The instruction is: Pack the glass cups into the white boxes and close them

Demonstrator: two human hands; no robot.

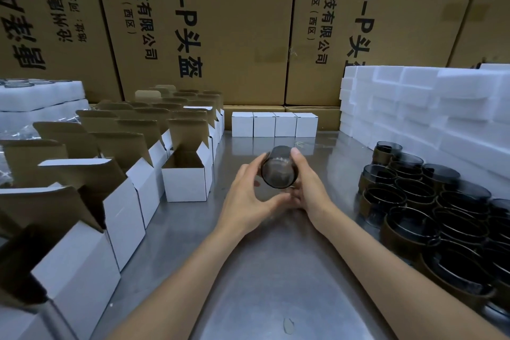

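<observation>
Smoked glass, one cup lies tipped with its long axis running away from the person, held above the middle of the steel tabletop by the left hand and right hand curled round its sides, between open white boxes along the left edge and clustered cups along the right, closed boxes lining the far edge.

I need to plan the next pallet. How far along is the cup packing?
Done: four closed boxes stand in a row at the back of the table. In hand: both hands, left and right, hold one dark glass cup near the nearest open box. Left: a large cluster of cups on the right and many open boxes on the left.
</observation>
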